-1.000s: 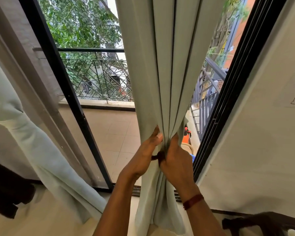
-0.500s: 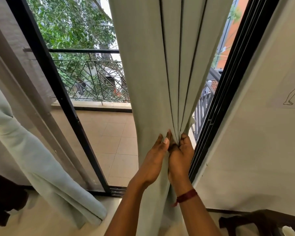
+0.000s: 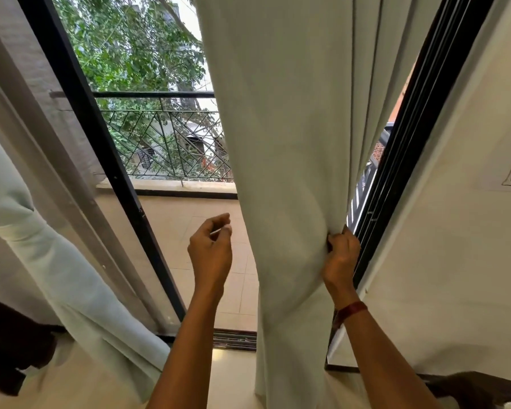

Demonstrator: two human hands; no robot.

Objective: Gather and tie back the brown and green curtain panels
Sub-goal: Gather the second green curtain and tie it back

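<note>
Left hand (image 3: 210, 252) now off curtain (image 3: 292, 143) — right hand (image 3: 340, 258) on edge

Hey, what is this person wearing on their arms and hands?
Both forearms are bare, with no sleeves in view. Neither the left hand nor the right hand wears a glove. The only thing worn is a narrow dark red band around the right wrist. The left wrist carries nothing.

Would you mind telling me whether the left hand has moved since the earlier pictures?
Yes. The left hand has come off the curtain panel and moved left, toward the black door post, away from the right hand.
</note>
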